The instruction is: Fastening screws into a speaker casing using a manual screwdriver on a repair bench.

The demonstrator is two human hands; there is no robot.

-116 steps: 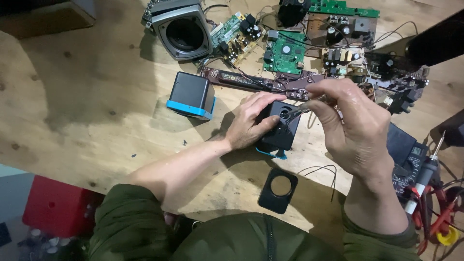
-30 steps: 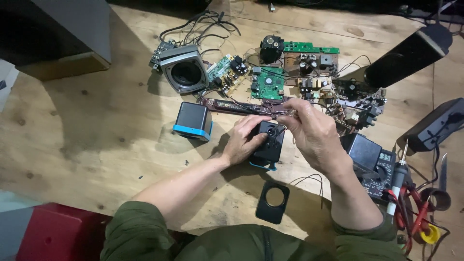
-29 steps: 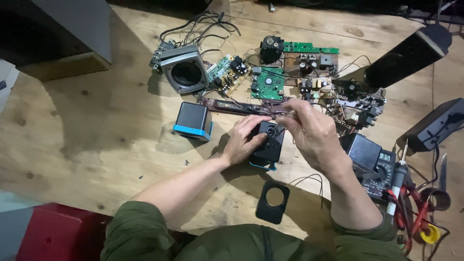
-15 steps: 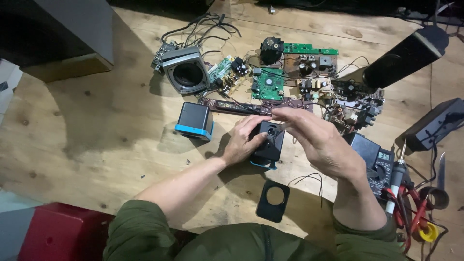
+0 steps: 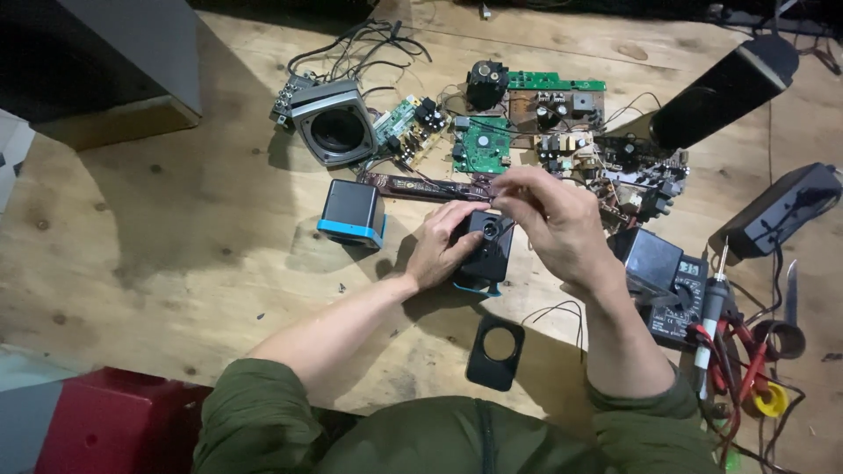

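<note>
Both hands worked the speaker [image 5: 486, 254]: left hand [image 5: 443, 248] gripped it steady at 9 o'clock; right hand [image 5: 555, 224] pinched a wire [image 5: 497, 204] at 12, fingertips pressed together.

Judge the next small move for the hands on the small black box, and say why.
Probably the right hand eases its pinched fingertips off the black box: the left hand braces the box on the wooden table, and the fingertips meet at its top face.

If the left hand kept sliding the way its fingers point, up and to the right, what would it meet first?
The left hand already grips the small black box. Past that, its fingers aim at the right hand, probably met first; depth is unclear.
</note>
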